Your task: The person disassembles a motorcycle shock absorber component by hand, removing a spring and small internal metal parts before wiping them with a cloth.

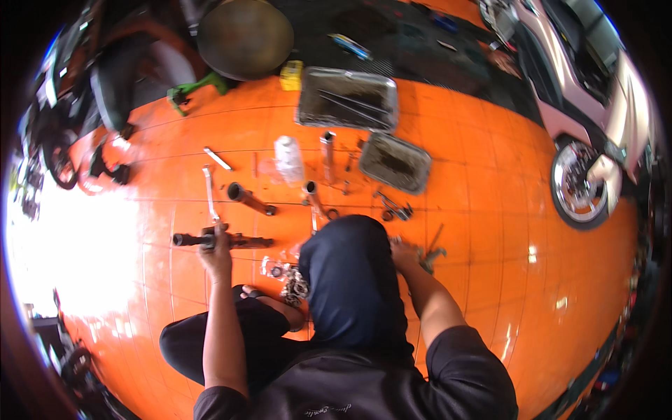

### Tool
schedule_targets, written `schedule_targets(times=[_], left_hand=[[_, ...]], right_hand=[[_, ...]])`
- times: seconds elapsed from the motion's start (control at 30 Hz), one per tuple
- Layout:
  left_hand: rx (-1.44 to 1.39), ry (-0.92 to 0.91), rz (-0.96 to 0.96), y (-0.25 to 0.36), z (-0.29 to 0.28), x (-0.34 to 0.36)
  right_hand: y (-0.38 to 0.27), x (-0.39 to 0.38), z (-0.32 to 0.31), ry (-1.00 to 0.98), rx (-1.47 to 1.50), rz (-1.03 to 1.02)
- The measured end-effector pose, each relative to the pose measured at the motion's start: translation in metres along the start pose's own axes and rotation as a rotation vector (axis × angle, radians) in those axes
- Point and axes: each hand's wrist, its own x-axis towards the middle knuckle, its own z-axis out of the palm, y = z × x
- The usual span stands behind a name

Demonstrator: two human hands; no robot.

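My left hand (216, 257) is closed around the middle of a long dark metal tube with a thicker collar (253, 242), held level above the tiles. Just beyond that hand lies a silver wrench (209, 190). Beyond my raised knee, my right hand (402, 255) shows only in part, its fingers hidden and blurred. Beside it is a grey-green tool or part (432, 259) with a thin rod; whether I grip it is unclear. Other dark tubes lie or stand ahead, among them a thick tube (250, 199) and an upright tube (327, 157).
Ahead are a large metal tray (304, 105) with rods in it, a smaller tray (422, 183), a white bottle (288, 158) and a yellow box (290, 75). A crumpled rag (295, 287) lies by my foot. A pink scooter (595, 140) stands right; motorcycles stand left.
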Motion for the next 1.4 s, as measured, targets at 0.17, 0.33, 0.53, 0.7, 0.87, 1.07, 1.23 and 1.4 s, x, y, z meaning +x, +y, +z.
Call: schedule_targets(times=[0.17, 0.33, 0.53, 0.7, 0.87, 1.07, 1.23, 1.4], left_hand=[[-0.007, 0.076, -0.005, 0.003, 0.015, 0.001], [0.037, 0.108, 0.009, -0.004, 0.007, -0.001], [0.047, 0.098, 0.035, 0.014, 0.007, -0.005], [0.128, 0.116, 0.132, 0.011, 0.003, -0.007], [0.146, 0.104, 0.095, 0.009, 0.003, -0.004], [0.077, -0.001, 0.077, 0.033, 0.001, -0.007], [0.122, 0.047, 0.126, 0.015, 0.003, -0.004], [0.119, 0.056, 0.1, 0.015, -0.007, -0.006]], right_hand=[[0.028, -0.037, -0.006, 0.043, 0.037, -0.097], [0.005, -0.152, -0.112, 0.197, 0.75, 0.249], [-0.028, -0.242, -0.256, 0.616, 0.713, 0.064], [-0.171, -0.268, -0.326, 0.622, 0.878, -0.952], [-0.275, -0.241, -0.341, 0.808, 0.051, -0.915], [-0.289, -0.206, -0.318, 0.687, -0.239, -0.719], [-0.304, -0.235, -0.36, 0.759, 0.067, -0.79], [-0.318, -0.299, -0.415, 0.974, 1.157, -0.964]])
